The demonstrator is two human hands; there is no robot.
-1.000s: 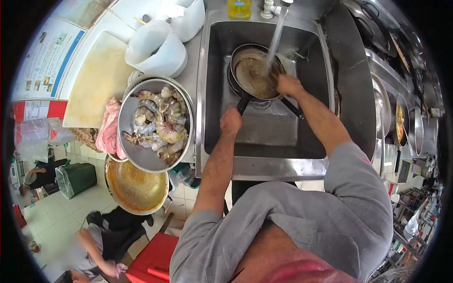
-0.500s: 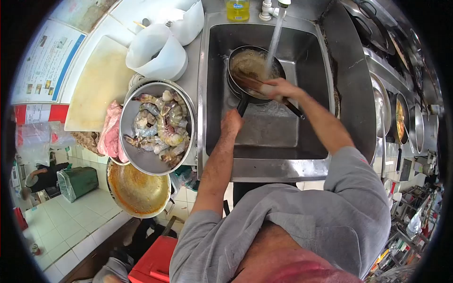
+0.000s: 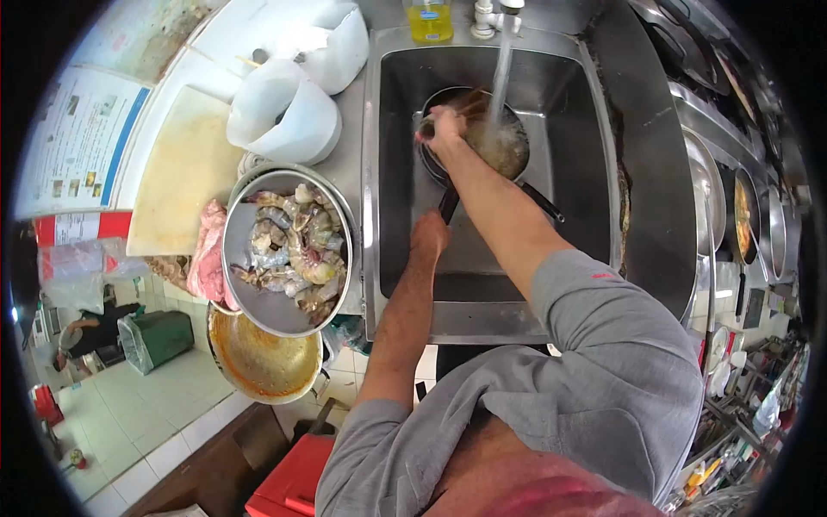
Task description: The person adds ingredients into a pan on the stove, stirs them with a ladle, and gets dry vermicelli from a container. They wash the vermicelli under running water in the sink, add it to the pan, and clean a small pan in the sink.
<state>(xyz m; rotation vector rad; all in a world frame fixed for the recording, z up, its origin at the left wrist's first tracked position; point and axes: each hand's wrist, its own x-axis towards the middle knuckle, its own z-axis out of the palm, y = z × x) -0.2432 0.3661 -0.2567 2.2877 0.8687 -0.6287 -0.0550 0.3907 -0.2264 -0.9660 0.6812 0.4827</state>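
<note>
In the sink [image 3: 491,314] a dark frying pan [image 3: 508,155] sits under running water, with cloudy, foamy water inside. My left hand [image 3: 430,233] is closed around its black handle [image 3: 449,202]. Over the pan's left side, my right hand [image 3: 444,129] is closed on a brown scrubbing brush [image 3: 472,105], whose bristles are blurred by motion against the pan's inside. A second black handle [image 3: 544,203] sticks out toward the lower right, apparently from another pan underneath. Water falls from the tap [image 3: 510,7] into the pan.
Left of the sink stand a metal bowl of raw shrimp [image 3: 297,246], pink raw meat [image 3: 208,254], a cutting board [image 3: 185,172] and cut white plastic containers [image 3: 289,112]. A stained pan [image 3: 267,358] lies below the bowl. Yellow liquid soap [image 3: 429,21] stands behind; pans [image 3: 744,215] line the right.
My right hand has swept the brush from the pan's right side to its upper left. My left hand keeps its hold on the handle. The view has shifted slightly.
</note>
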